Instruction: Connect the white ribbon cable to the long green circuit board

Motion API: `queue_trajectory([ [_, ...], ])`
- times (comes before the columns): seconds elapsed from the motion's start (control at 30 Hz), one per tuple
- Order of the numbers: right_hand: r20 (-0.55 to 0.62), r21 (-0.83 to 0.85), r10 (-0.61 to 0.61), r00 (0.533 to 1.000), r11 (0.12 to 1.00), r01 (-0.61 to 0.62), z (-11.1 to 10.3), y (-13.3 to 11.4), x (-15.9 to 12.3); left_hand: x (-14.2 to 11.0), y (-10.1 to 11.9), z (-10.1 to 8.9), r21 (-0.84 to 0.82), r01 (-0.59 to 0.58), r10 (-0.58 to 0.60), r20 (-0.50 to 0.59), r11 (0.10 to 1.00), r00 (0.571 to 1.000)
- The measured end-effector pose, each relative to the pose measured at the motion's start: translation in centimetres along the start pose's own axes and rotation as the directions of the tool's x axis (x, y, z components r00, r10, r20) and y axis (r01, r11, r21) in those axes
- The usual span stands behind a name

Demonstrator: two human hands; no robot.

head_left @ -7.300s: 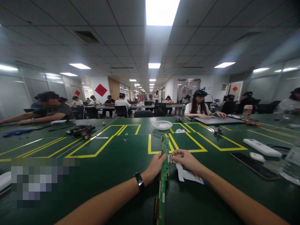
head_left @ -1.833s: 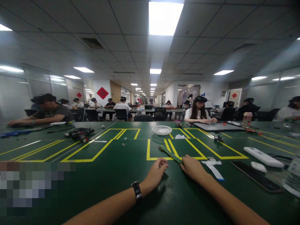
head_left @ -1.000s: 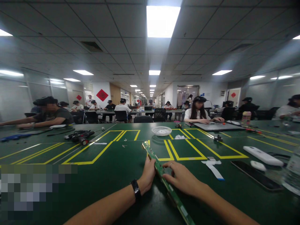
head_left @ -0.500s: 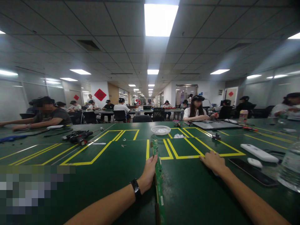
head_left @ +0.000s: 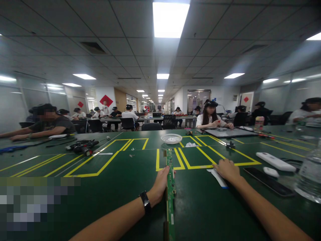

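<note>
My left hand, with a black band on its wrist, is closed around a long, narrow green circuit board. The board is held on edge, and its near end runs out of the bottom of the view. To the right, my right hand is low over the green table, with its fingers bent down. Its fingertips are at a flat white strip with a blue end, apparently gripping it. Part of the strip is hidden beneath the hand.
A white plastic basket and crumpled white paper lie ahead. At right are a phone, a white power bank, a small white case and a clear bottle. A power tool lies left. A co-worker sits opposite.
The white strip has come into sight beside my right hand, which has shifted slightly. In my left hand the board has turned a little, showing more of its green face.
</note>
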State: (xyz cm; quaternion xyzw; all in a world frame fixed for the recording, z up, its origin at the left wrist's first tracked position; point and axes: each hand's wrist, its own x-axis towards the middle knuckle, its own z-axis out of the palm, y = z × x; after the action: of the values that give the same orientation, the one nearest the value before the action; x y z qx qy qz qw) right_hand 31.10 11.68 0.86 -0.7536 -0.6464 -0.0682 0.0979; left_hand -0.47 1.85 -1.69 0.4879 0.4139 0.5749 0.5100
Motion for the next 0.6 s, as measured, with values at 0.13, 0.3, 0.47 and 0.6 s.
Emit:
queue_trajectory([
  [0.13, 0.076, 0.014, -0.021, 0.997, 1.000, 0.020, 0.5, 0.2, 0.2, -0.1, 0.0, 0.0, 0.044, -0.019, 0.019, 0.009, 0.999, 1.000],
  [0.3, 0.092, 0.185, -0.122, 0.988, 0.977, 0.104, 0.7, 0.2, 0.9, -0.3, 0.2, 0.1, 0.069, -0.020, 0.018, 0.029, 0.997, 0.999],
  [0.47, 0.067, 0.493, -0.276, 0.959, 0.844, 0.208, -0.5, -2.2, -0.3, -0.3, 0.1, 0.2, 0.046, -0.028, 0.026, 0.041, 0.999, 0.999],
  [0.6, 0.090, 0.806, -0.456, 0.886, 0.556, 0.205, -1.4, -6.5, -3.3, -0.3, 0.2, 0.5, -0.009, -0.055, 0.056, 0.101, 0.998, 0.993],
])
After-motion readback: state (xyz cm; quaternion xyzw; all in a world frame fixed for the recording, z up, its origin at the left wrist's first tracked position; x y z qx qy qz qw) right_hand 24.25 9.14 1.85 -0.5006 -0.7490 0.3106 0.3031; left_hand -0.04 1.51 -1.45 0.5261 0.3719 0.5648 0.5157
